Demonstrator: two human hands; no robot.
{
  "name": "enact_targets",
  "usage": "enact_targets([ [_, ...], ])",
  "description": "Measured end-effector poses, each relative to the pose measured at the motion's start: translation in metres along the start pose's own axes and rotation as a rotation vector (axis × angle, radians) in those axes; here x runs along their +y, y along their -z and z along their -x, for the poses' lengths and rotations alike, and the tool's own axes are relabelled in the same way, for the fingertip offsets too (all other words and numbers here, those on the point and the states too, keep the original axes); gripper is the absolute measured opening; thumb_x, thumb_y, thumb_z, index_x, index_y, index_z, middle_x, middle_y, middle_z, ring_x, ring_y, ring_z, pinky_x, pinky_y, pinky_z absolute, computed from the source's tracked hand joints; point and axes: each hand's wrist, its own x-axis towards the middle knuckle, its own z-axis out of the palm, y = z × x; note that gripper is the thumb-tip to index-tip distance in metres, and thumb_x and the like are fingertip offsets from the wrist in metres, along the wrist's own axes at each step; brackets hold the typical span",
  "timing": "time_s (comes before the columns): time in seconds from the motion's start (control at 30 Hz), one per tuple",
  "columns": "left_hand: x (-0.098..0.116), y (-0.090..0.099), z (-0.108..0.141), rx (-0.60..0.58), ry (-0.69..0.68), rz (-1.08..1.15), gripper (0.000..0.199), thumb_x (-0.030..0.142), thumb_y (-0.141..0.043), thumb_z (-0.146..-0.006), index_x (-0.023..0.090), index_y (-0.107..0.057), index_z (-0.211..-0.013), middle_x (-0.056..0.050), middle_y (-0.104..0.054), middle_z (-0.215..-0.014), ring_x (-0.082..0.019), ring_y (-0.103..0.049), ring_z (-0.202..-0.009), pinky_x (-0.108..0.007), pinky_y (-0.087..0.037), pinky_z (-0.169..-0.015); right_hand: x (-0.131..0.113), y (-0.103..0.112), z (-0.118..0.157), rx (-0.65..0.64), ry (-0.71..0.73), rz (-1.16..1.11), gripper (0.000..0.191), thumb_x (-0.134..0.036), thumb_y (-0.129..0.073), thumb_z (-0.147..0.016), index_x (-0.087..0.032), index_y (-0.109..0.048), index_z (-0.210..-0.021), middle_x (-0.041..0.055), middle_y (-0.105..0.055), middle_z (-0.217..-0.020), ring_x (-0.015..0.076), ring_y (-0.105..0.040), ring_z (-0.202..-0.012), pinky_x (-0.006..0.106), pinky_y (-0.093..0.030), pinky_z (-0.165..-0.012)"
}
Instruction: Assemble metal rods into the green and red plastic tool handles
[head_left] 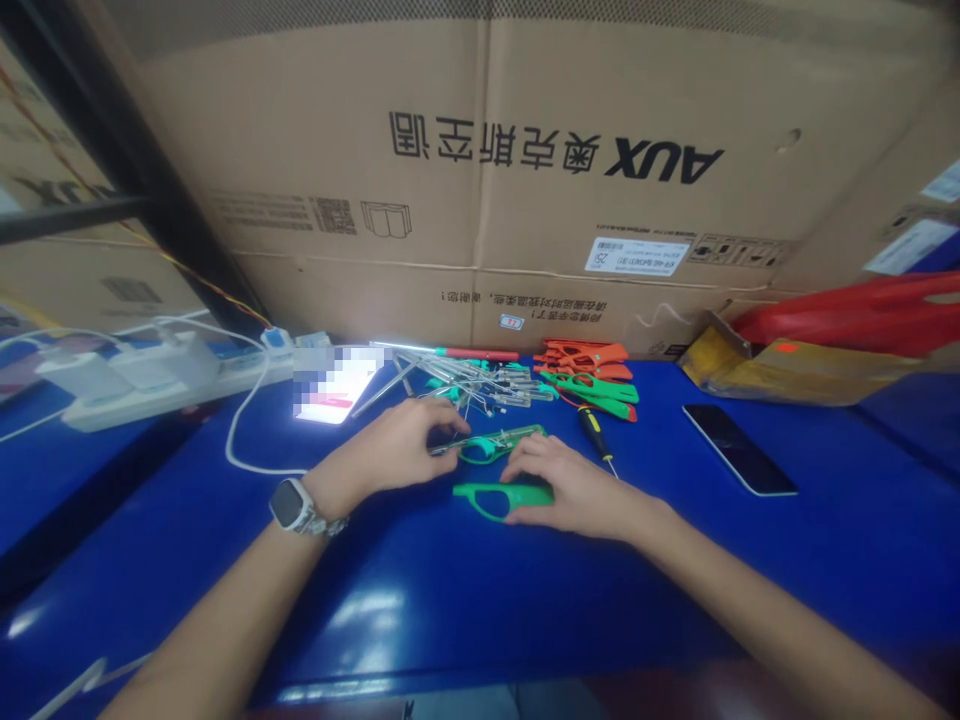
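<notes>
My left hand [409, 445] has a watch on its wrist. Its thumb and fingers pinch the thin metal end of a partly assembled long-reach lighter [484, 450], whose green handle shell has inner parts showing. Just nearer to me, my right hand [577, 485] grips a separate green lighter handle shell [491, 503] with an oval opening, thumb below and fingers above. The right fingertips are close to the lighter's far end; whether they touch it I cannot tell. Behind both hands lies a pile of metal lighter tubes [469, 375] with clear bodies and wires.
Orange handle shells [585, 355] and green handle shells [600, 392] lie stacked behind, near a black-and-yellow screwdriver [592, 432]. A dark phone [739, 450] lies right; a lit screen [337, 385] and power strip [172, 385] are left. A large cardboard box [525, 220] walls the back.
</notes>
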Motion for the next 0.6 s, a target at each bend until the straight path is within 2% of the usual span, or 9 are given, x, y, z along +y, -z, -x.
enact_targets([
  [0.1,0.002,0.002,0.002,0.023,0.000,0.039,0.035,0.010,-0.056,-0.075,0.020,-0.069,-0.106,-0.004,-0.071,-0.103,-0.016,-0.064,-0.079,-0.028,-0.050,-0.070,-0.003,-0.002,-0.001,0.008,0.001,-0.025,0.029,-0.042,-0.074,-0.084,-0.023,-0.064,-0.104,0.0048,-0.063,-0.108,0.0235,-0.057,-0.108,0.039,-0.041,-0.095],
  [0.17,0.002,0.002,0.003,0.026,-0.019,0.062,0.033,0.010,-0.057,-0.075,0.019,-0.070,-0.104,-0.004,-0.071,-0.101,-0.017,-0.065,-0.082,-0.030,-0.050,-0.074,-0.005,-0.004,-0.001,0.017,-0.015,-0.042,0.029,-0.037,-0.074,-0.084,-0.023,-0.062,-0.107,0.0053,-0.062,-0.111,0.0232,-0.056,-0.109,0.039,-0.042,-0.095],
  [0.3,0.005,0.001,0.003,-0.015,-0.052,0.092,0.023,0.029,-0.068,-0.080,0.019,-0.070,-0.100,-0.005,-0.071,-0.099,-0.020,-0.064,-0.090,-0.034,-0.049,-0.083,-0.008,-0.008,0.002,0.010,-0.047,-0.084,0.027,-0.032,-0.072,-0.086,-0.022,-0.059,-0.107,0.0046,-0.062,-0.109,0.0222,-0.056,-0.105,0.037,-0.045,-0.092],
  [0.43,0.011,0.000,0.003,-0.110,-0.031,0.106,0.045,0.052,-0.079,-0.071,0.021,-0.071,-0.102,-0.004,-0.069,-0.101,-0.022,-0.062,-0.092,-0.034,-0.048,-0.082,-0.007,-0.011,0.004,0.015,-0.043,-0.120,0.037,-0.034,-0.073,-0.085,-0.022,-0.057,-0.117,0.0043,-0.062,-0.105,0.0209,-0.058,-0.099,0.036,-0.046,-0.089],
  [0.53,0.020,-0.003,0.003,-0.182,-0.017,0.067,0.056,0.056,-0.083,-0.063,0.022,-0.070,-0.106,-0.004,-0.067,-0.104,-0.024,-0.061,-0.097,-0.034,-0.047,-0.084,-0.007,-0.012,0.005,0.008,-0.038,-0.107,0.039,-0.033,-0.072,-0.085,-0.022,-0.058,-0.120,0.0046,-0.060,-0.104,0.0208,-0.059,-0.098,0.037,-0.048,-0.088],
  [0.6,0.027,-0.007,0.004,-0.212,-0.005,-0.020,0.055,0.053,-0.084,-0.064,0.022,-0.070,-0.107,-0.005,-0.065,-0.106,-0.026,-0.060,-0.101,-0.037,-0.046,-0.088,-0.007,-0.013,0.006,0.009,-0.024,-0.115,0.036,-0.031,-0.070,-0.087,-0.022,-0.059,-0.119,0.0062,-0.057,-0.111,0.0206,-0.058,-0.100,0.036,-0.049,-0.089],
])
